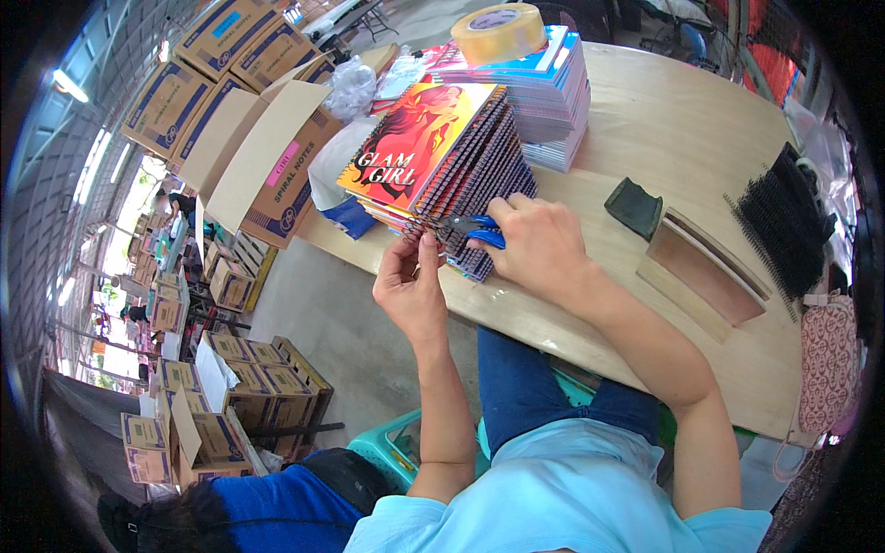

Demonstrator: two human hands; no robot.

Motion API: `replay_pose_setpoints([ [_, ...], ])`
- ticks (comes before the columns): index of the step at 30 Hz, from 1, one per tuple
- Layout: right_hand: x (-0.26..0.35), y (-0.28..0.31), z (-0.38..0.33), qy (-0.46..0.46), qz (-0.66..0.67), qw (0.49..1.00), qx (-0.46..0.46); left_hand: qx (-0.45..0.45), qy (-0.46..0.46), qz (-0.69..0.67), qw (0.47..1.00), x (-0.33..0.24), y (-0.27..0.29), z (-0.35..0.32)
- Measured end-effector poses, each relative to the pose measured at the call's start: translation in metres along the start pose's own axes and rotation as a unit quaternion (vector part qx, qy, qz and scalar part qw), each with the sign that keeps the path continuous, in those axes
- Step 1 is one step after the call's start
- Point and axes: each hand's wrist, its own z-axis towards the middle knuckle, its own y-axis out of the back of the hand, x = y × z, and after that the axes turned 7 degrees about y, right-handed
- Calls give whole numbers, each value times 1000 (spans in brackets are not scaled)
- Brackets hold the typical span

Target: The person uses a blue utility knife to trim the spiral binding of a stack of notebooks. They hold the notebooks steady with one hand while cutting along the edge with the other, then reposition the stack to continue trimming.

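A tall stack of spiral notebooks (419,138) with red and yellow illustrated covers stands at the table's near left edge, its coil-bound side facing me. My right hand (539,241) is closed round small blue-handled pliers (483,230). Their metal jaws reach the stack's near corner, close to my left fingertips. There my left hand (411,281) pinches the end of a spiral wire (426,229) sticking out from one notebook. The fingers partly hide that wire, so I cannot tell whether the jaws grip it.
Behind stands another notebook stack (548,106), a roll of tape (498,33) on top. On the right lie a black block (633,209), a wooden holder (701,272) and a bundle of black coils (779,221). Cartons (277,170) are at left; a person in blue (277,507) is beside me.
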Motion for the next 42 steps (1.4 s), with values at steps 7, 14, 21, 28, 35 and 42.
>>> replay_pose_setpoints([
  [7, 1, 4, -2, 38, -50, 993, -101, -1, 1, 11, 1000, -3, -1, -1],
  [14, -1, -1, 3, 4, 2, 1000, 24, -3, 4, 10, 1000, -4, -1, 0],
  [21, 3, 17, 0, 29, -24, 997, -62, 7, -19, 58, 998, -10, 11, 2],
  [28, 12, 7, 7, 50, -33, 998, -36, 18, -57, 87, 994, -11, 17, 4],
  [35, 12, 9, 6, -1, -6, 1000, 5, 5, -41, 115, 992, -16, 17, 4],
  [42, 9, 14, 6, 36, -40, 994, -91, 10, -85, 144, 986, -23, 13, 4],
])
